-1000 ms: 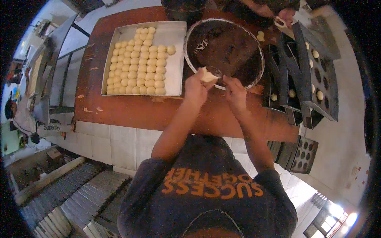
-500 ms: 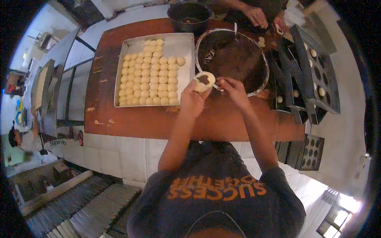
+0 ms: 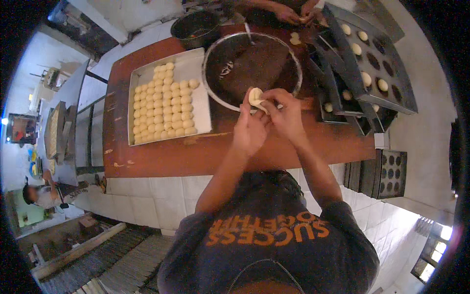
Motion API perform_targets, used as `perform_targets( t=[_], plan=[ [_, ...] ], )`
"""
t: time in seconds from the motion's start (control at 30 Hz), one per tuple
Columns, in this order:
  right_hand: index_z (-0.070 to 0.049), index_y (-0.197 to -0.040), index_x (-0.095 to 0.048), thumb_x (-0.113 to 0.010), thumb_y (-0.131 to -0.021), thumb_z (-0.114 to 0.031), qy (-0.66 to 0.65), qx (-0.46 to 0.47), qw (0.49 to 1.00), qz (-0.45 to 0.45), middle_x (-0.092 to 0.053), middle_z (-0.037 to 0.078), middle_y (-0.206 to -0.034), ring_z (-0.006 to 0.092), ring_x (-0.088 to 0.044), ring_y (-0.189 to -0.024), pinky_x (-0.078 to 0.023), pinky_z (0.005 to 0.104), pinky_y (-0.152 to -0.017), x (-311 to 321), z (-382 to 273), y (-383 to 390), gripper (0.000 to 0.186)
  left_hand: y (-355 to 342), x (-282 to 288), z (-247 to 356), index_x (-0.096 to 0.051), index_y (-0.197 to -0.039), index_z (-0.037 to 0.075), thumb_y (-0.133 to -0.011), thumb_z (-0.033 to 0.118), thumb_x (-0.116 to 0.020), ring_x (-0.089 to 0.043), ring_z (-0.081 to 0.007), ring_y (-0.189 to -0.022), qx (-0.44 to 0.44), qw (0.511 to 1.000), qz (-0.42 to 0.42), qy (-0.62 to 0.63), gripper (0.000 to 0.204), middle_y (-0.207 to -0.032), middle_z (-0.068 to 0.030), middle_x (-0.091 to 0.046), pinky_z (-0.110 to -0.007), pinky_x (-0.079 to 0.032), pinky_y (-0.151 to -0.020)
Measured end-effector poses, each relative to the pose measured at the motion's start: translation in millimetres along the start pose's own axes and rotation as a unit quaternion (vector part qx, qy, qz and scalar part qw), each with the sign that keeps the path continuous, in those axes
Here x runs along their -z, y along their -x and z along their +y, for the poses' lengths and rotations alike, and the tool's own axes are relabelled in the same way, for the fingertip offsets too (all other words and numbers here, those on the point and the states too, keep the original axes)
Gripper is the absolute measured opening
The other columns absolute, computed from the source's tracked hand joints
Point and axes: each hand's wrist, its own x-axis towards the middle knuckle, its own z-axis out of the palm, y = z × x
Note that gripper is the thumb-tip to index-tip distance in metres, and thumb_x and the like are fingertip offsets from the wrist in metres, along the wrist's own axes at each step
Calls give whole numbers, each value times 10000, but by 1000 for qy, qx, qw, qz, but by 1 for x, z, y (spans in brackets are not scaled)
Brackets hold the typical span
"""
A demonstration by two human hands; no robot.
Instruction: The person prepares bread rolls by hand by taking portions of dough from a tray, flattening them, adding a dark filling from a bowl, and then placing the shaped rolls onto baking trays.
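A pale round of dough [image 3: 255, 96], folded over with its filling hidden, sits in my left hand [image 3: 250, 130], whose fingers curl round it. My right hand [image 3: 285, 116] pinches the dough's edge from the right. A bit of pale metal shows by the right fingers, perhaps the tool seen there earlier. Just beyond both hands stands a large round basin [image 3: 221, 102] of dark brown filling [image 3: 267, 61], with a spoon handle [image 3: 248, 34] leaning at its far side. To the left, a metal tray [image 3: 201, 115] carries rows of small dough balls [image 3: 164, 105].
Dark moulded baking pans [image 3: 391, 56] are stacked at the right, some cups holding dough balls. A black pot [image 3: 196, 30] stands beyond the tray. Across the table, a co-worker's hands [image 3: 296, 17] work close together. Another pan [image 3: 391, 174] sits lower right.
The dough round, open with dark filling showing before, is now folded over. My right hand has come against it, and the view has turned slightly.
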Motion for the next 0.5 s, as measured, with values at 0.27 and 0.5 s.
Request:
perform_targets(
  t=[0.27, 0.5],
  plan=[
    [-41, -908, -620, -645, -670, -27, 29, 80, 996, 14, -561, 105, -924, 196, -553, -836, -466, 264, -681, 104, 54, 37, 239, -51, -40, -112, -435, -1101, 70, -910, 282, -400, -528, -175, -844, -69, 991, 95, -64, 288, -1002, -70, -522, -308, -464, -723],
    [-31, -917, -586, -651, -631, -18, -1, 26, 999, -22, -559, 110, -910, 274, -566, -803, -474, 322, -689, 181, 76, 54, 293, -55, -69, -177, -414, -1123, -12, -769, 34, -605, -529, -144, -869, -112, 921, 136, -348, 405, -1006, -99, -525, -255, -453, -737]
  ],
)
